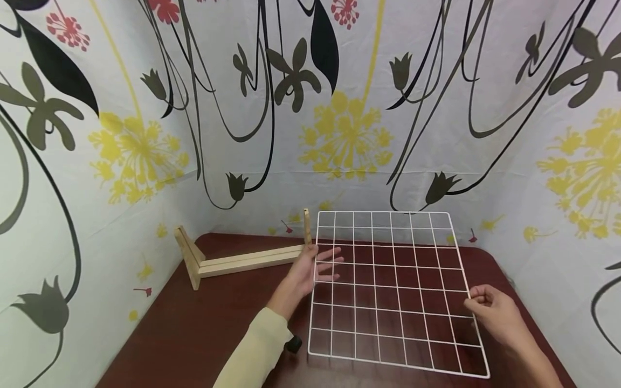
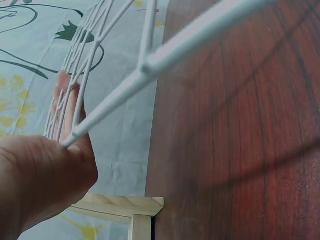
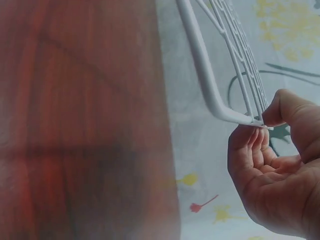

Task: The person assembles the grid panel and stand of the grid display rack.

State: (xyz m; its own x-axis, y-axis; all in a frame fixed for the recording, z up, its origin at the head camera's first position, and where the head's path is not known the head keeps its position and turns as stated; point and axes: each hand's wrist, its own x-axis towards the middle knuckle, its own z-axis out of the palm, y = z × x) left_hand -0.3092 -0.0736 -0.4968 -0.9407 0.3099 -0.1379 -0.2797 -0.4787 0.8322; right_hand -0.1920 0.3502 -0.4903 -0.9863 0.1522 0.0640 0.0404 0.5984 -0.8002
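A white wire grid panel (image 1: 399, 286) is held up over the table, tilted, with its far edge raised against the patterned cloth. My left hand (image 1: 305, 269) is at its left edge, fingers straight and spread behind the wires. In the left wrist view the edge bar (image 2: 145, 70) crosses the base of that hand (image 2: 47, 165). On the right side, my right hand (image 1: 495, 312) pinches the edge between thumb and curled fingers. The right wrist view shows this hand (image 3: 275, 170) gripping near a rounded corner of the panel (image 3: 202, 75).
A pale wooden frame (image 1: 252, 260) with upright end pieces stands at the back left of the dark red table (image 1: 194, 328). Patterned cloth (image 1: 291, 145) hangs around the back and sides. A small black object (image 1: 293, 344) shows beneath the left wrist.
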